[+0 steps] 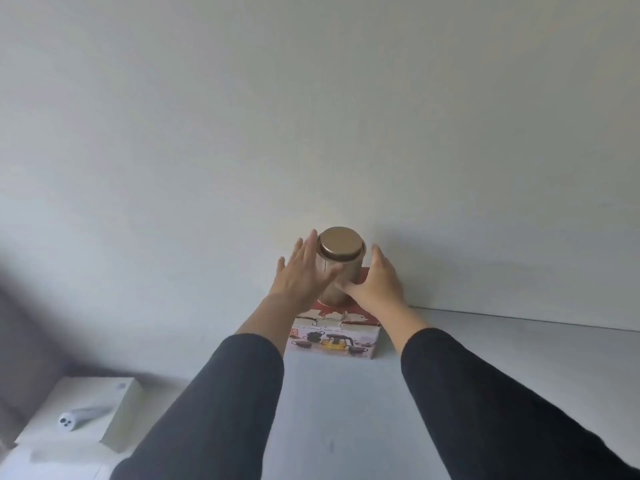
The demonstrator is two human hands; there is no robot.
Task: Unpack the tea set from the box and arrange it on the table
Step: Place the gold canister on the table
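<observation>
A bronze metal canister [340,244] with a round lid stands upright on the closed tea set box [334,337]. The box is red and white with a teapot picture on its front, and it sits on the white table [346,410] against the wall. My left hand [301,275] lies along the canister's left side, fingers straight and thumb across its front. My right hand [377,285] is at the canister's right side. Its thumb touches the lower front, while its fingers stay a little apart from the canister. The box's contents are hidden.
A pale flat box [121,410] and a small white handheld device [81,415] lie on a lower white surface at the bottom left. The plain wall [311,116] rises directly behind the tea set box.
</observation>
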